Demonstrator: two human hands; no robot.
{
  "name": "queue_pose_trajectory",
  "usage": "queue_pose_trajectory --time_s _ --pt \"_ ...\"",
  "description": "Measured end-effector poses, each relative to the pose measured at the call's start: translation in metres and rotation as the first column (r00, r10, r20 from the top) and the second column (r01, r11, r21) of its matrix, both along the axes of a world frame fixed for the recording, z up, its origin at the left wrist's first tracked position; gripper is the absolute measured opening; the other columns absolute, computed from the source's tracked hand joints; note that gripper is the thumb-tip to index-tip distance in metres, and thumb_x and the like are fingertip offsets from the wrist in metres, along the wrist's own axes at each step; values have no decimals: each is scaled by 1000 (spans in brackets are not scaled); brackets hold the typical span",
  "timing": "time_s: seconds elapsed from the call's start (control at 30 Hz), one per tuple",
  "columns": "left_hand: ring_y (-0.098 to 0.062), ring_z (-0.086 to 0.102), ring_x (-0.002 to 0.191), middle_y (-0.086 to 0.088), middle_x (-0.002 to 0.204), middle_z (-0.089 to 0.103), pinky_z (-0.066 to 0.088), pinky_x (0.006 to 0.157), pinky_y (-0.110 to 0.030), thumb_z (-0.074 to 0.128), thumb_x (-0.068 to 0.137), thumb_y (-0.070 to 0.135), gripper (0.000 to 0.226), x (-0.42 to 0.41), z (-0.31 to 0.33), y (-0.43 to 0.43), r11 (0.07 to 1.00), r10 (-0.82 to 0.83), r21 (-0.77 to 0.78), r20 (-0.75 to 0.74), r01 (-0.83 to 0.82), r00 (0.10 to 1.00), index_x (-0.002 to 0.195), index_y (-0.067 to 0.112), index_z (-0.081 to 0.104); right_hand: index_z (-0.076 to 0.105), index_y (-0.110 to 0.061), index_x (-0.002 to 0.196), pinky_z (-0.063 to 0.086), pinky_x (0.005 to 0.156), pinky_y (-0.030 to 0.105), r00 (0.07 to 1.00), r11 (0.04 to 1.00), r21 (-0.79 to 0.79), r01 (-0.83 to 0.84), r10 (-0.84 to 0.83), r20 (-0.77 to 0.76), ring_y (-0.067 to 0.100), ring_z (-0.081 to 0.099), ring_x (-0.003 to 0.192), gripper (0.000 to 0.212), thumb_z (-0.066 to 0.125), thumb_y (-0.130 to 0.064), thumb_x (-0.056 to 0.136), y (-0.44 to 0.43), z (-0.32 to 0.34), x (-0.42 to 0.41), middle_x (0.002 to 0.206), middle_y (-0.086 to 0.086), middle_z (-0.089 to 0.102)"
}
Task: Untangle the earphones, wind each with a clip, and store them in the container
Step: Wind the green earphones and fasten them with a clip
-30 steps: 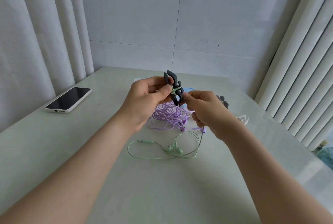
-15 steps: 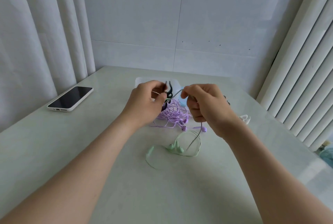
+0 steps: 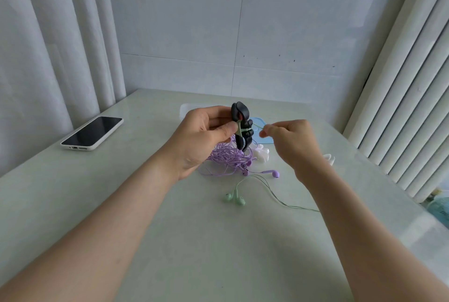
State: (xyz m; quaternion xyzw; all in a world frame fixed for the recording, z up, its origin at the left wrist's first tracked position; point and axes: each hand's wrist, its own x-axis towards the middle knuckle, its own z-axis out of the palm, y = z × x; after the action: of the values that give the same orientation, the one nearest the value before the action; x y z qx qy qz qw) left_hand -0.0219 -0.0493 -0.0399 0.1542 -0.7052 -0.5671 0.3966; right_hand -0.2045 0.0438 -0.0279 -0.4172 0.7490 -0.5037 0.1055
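My left hand grips a black winding clip upright above the table, thumb pressing turns of green cable against it. My right hand pinches the green earphone cable just right of the clip and holds it taut. The green earphones lie on the table below, their buds together, with cable trailing right under my right forearm. A tangled heap of purple earphones lies behind them, one bud sticking out to the right. A clear container sits behind my left hand, mostly hidden.
A phone in a white case lies at the table's left. A blue lid and white clips lie behind and beside my right hand. Curtains hang at left, a ribbed white radiator at right.
My right hand has pulled the green cable out to the right and another turn sits on the clip. The green earphones' slack loop on the table has shrunk and the plug end is gone.
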Motion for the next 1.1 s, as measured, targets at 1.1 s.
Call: queue_pose_trajectory --time_s 1.1 --pt "-19 74 92 -5 105 78 59 79 -27 70 99 19 18 4 -1 4 995 -11 -92 218 32 976 117 16 73 67 -3 73 25 48 19 934 936 -211 -283 218 -284 10 30 47 34 59 -20 101 1 0 22 47 -12 33"
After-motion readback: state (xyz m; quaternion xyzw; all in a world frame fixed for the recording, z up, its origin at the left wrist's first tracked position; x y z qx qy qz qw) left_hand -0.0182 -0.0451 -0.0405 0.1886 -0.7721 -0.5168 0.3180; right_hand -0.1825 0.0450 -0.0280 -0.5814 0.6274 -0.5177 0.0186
